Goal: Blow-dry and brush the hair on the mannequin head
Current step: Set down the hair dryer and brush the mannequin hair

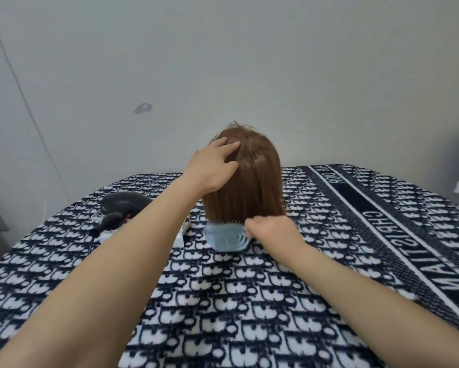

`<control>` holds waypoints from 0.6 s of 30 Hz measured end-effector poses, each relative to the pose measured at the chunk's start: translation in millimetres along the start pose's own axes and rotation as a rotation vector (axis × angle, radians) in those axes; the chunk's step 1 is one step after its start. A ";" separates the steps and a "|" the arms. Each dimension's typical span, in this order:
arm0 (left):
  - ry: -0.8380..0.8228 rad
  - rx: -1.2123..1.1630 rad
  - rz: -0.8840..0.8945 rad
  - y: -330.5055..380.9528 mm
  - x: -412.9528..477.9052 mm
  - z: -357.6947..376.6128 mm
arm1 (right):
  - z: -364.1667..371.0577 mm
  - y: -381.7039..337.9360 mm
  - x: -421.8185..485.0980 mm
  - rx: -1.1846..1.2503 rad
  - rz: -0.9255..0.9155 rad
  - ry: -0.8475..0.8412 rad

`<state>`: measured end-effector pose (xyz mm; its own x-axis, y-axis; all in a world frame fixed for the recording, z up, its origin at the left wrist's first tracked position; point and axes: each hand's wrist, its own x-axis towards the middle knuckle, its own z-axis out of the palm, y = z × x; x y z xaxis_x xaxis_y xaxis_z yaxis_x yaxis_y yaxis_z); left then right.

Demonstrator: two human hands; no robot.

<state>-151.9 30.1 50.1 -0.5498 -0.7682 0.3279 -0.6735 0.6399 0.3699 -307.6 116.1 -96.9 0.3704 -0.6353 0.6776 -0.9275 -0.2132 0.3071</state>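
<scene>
Brushing is the step in hand, by your grip and where the tool sits; the drying tool lies idle. Items, largest first:

1. Patterned blanket, navy and white, covering the work surface.
2. Mannequin head, upright near the far middle of the blanket with its back to you. The brown hair hangs straight and looks damp and clumped at the crown.
3. Hair dryer, black, lying on its side to the left of the head and well apart from both hands, cord trailing toward you.
4. White tray under the dryer, largely hidden by your left forearm.
5. Your left hand, fingers spread and laid flat on the crown, steadying the head and holding nothing.
6. Your right hand, fingers curled round one end of the brush.
7. Pale blue brush, teeth up, at the hair tips just below the hem of the hair.

Next move, as a judgement: clear the tips, lift the brush back to the crown, and keep the left hand pressing so the head does not tip. Drying calls for freeing one hand to fetch the dryer.

Writing: a bordered band along the right of the blanket carries large white capitals, upside down to you. It appears to read "CHRISTIAN DIOR", though only parts are legible. No label can be made out on the dryer or the brush.
</scene>
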 end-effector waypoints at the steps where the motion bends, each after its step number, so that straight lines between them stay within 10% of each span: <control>1: 0.001 0.008 0.004 -0.9 0.2 0.2 | 5.1 -3.9 -9.7 0.001 -0.029 -0.034; 7: 0.008 -0.041 0.022 -6.3 3.3 1.5 | 0.0 -18.2 -37.6 0.202 0.176 -0.006; 18: 0.198 0.008 -0.022 13.9 13.2 12.4 | -45.7 -16.7 64.1 1.608 1.517 0.483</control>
<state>-174.6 28.7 48.8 -0.4272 -0.7633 0.4846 -0.6887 0.6220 0.3727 -266.1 112.9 -28.0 -0.6706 -0.7402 -0.0483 0.3834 -0.2902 -0.8768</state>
